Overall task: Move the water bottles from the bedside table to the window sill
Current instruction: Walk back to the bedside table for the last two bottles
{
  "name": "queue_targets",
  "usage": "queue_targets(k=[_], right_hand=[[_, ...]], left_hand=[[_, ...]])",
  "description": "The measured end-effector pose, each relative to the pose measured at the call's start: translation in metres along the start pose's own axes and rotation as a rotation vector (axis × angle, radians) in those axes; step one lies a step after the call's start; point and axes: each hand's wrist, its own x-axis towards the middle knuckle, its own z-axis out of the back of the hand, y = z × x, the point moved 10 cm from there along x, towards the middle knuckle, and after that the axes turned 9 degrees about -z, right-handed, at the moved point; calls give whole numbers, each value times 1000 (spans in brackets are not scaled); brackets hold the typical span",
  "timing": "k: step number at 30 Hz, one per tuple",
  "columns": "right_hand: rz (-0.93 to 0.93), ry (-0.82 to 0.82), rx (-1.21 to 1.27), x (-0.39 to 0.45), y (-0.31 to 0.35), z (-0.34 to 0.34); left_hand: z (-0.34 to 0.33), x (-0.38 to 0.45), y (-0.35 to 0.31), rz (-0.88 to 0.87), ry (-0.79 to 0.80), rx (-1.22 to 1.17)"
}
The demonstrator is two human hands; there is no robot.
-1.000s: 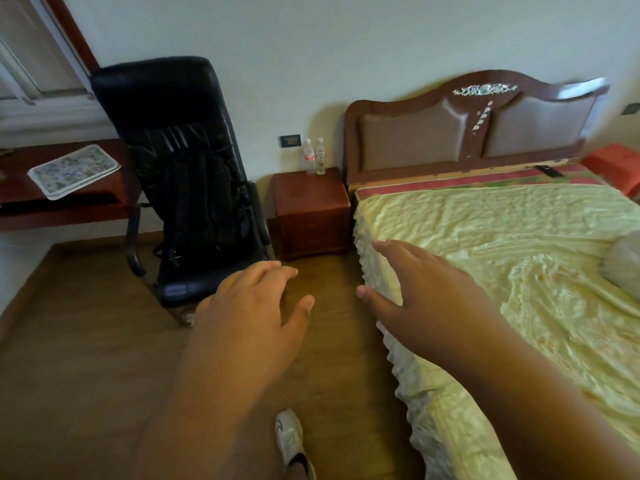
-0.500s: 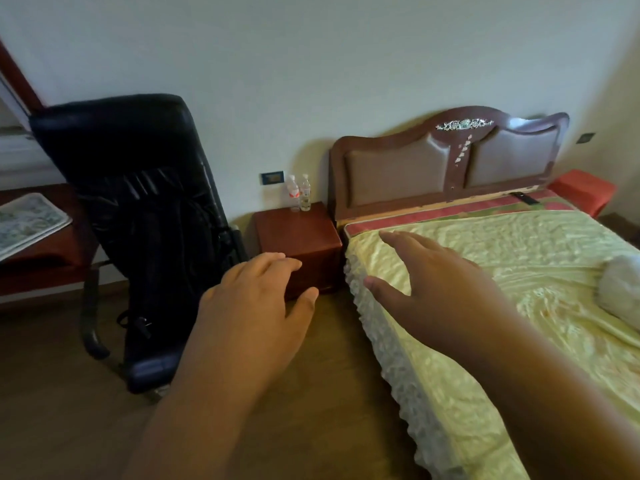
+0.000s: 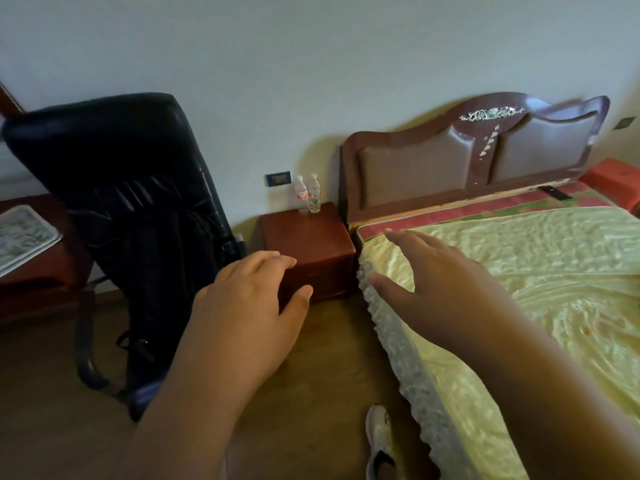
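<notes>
Two clear water bottles stand upright side by side at the back of the reddish wooden bedside table [image 3: 304, 233]: the left bottle [image 3: 301, 195] has a red label, the right bottle [image 3: 314, 195] a paler one. My left hand [image 3: 249, 303] hovers in front of the table with relaxed fingers and holds nothing. My right hand [image 3: 440, 285] is spread above the corner of the bed, also holding nothing. Both hands are well short of the bottles. The window sill is out of view.
A black office chair [image 3: 138, 209] stands left of the table. A bed [image 3: 519, 289] with a yellow cover and wooden headboard fills the right. A low red bench with a newspaper [image 3: 20, 237] sits far left. My white shoe [image 3: 379, 441] is on the wooden floor.
I have stepped closer to the bedside table, so it and the bottles look larger. The view has tilted up and right. Both hands stay outstretched and hold nothing.
</notes>
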Motion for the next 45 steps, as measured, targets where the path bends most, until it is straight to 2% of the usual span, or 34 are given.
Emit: queue_targets(k=[12, 24, 34, 39, 45], right_hand=[[154, 27, 65, 182, -2, 15], [146, 64, 40, 310, -26, 15], [38, 27, -5, 401, -11, 9], [17, -19, -28, 453, 26, 6], [15, -12, 18, 491, 61, -28]], left_hand=[[12, 151, -6, 100, -101, 88], [-22, 274, -1, 127, -82, 37], [-32, 391, 43, 17, -74, 7], [-25, 444, 86, -5, -90, -2], [-41, 480, 143, 21, -49, -19]])
